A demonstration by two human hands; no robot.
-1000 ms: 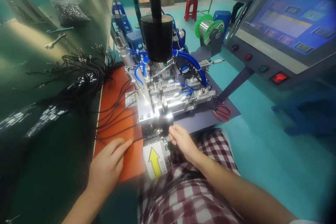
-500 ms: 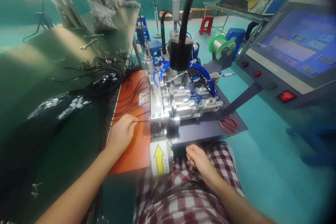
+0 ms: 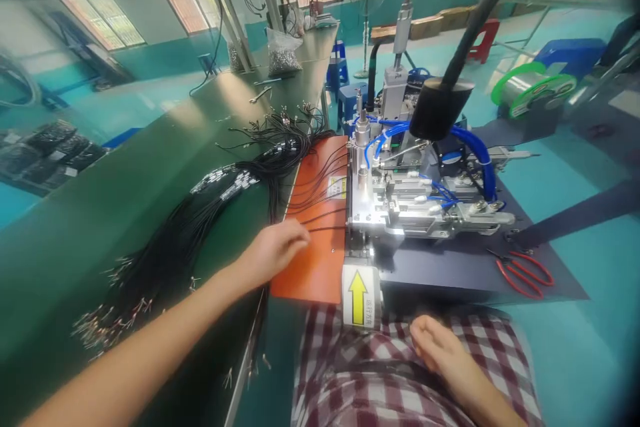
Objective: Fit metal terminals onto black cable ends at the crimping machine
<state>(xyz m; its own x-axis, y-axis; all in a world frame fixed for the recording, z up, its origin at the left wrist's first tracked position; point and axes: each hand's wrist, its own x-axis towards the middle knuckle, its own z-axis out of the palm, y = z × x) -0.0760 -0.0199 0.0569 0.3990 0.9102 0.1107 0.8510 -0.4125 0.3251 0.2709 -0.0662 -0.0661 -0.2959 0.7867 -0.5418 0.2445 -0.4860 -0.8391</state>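
Note:
My left hand (image 3: 280,248) is over the orange plate (image 3: 315,273), fingers pressed together at one thin black cable (image 3: 327,229). That cable runs from the fingertips to the metal head of the machine (image 3: 370,213). Beyond it, several more black cables (image 3: 320,177) lie across the plate into the machine's left side. My right hand (image 3: 434,341) is above my checked lap, its fingers curled in with nothing visible in them. Between the hands, at the machine's front, a white cover (image 3: 370,297) bears a yellow arrow pointing away from me.
A large bundle of black cables (image 3: 180,240) lies on the green table (image 3: 150,173) at left. Red-handled pliers (image 3: 525,272) rest on the machine's base at right. A black flexible tube with a nozzle (image 3: 440,107) hangs over the machine. Behind stands a green wire spool (image 3: 530,90).
My view has swung left, so the machine appears further right and the screen is out of sight. My left hand has drawn slightly back from the machine. My right hand is lower, over my lap.

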